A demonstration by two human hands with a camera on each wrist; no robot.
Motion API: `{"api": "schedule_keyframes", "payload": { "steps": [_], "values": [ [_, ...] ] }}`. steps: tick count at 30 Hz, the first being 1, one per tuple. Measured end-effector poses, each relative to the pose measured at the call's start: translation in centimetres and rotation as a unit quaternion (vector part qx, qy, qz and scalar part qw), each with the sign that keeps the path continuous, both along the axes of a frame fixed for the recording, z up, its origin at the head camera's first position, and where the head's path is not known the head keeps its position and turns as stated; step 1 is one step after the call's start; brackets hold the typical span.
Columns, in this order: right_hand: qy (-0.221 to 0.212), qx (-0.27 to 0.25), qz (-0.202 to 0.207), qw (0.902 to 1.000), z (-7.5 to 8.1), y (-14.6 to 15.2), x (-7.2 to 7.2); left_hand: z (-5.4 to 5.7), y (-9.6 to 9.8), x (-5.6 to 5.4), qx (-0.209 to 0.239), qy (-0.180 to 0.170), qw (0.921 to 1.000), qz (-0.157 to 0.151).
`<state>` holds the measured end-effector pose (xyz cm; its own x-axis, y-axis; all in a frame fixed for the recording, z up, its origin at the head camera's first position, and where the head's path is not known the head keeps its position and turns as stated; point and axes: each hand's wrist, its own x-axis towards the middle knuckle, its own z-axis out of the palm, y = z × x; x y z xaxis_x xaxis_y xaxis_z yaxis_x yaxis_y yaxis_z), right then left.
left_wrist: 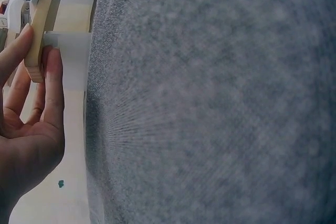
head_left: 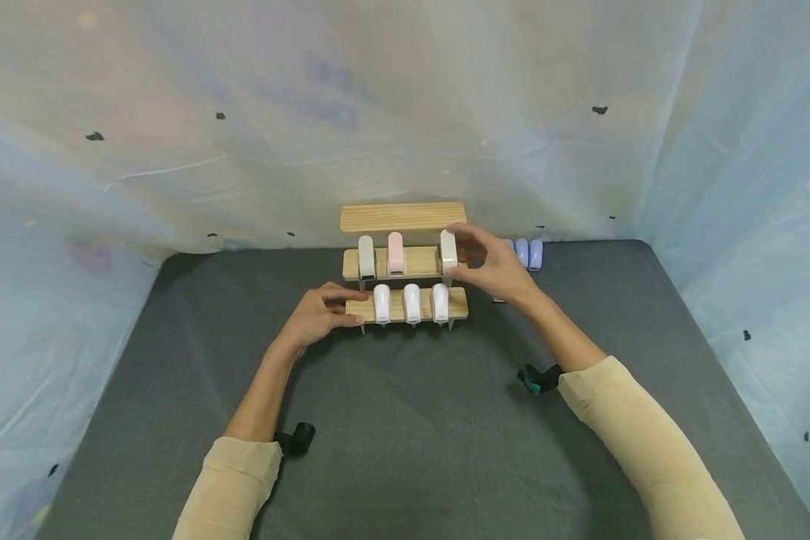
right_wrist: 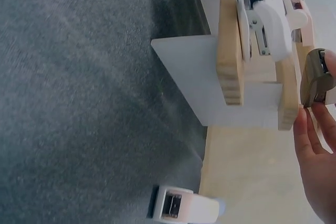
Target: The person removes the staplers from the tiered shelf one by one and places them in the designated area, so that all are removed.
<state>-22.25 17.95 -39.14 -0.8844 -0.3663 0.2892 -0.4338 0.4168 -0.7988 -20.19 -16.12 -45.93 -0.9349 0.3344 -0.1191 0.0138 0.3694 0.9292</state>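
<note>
A three-tier wooden rack (head_left: pixel 403 217) stands at the back of the table. My left hand (head_left: pixel 317 315) grips the left end of its lowest board (left_wrist: pixel 35 66), thumb above and fingers beneath. On that board stand three white staplers (head_left: pixel 412 304). The middle board carries a pale grey stapler (head_left: pixel 366 257) at left and a pink stapler (head_left: pixel 395 253) beside it. At its right end, my right hand (head_left: pixel 493 262) pinches another pale grey stapler (head_left: pixel 448 250), which looks brownish in the right wrist view (right_wrist: pixel 316 77).
Several periwinkle staplers (head_left: pixel 535 255) stand right of the rack, partly behind my right hand. A pale pink-and-white stapler (right_wrist: pixel 191 205) is on the table in the right wrist view. Pale sheeting (head_left: pixel 405 112) hangs behind the dark grey tabletop (head_left: pixel 405 435).
</note>
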Motion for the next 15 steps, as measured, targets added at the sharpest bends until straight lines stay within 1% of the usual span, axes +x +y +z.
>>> {"api": "schedule_keyframes", "payload": {
  "steps": [5, 11, 15],
  "values": [
    [0.003, 0.011, -0.006, 0.9999, -0.1, 0.8, 0.2, -0.1, 0.0, -0.1, 0.003, 0.0, 1.0, 0.001],
    [-0.016, 0.013, -0.017, 0.9997, -0.2, 1.5, 0.5, -0.1, 0.0, -0.1, 0.006, -0.003, 1.0, -0.003],
    [-0.018, 0.011, -0.026, 0.9994, 0.0, 2.0, 1.1, -0.2, 0.0, -0.1, 0.005, -0.006, 1.0, -0.004]
  ]
}}
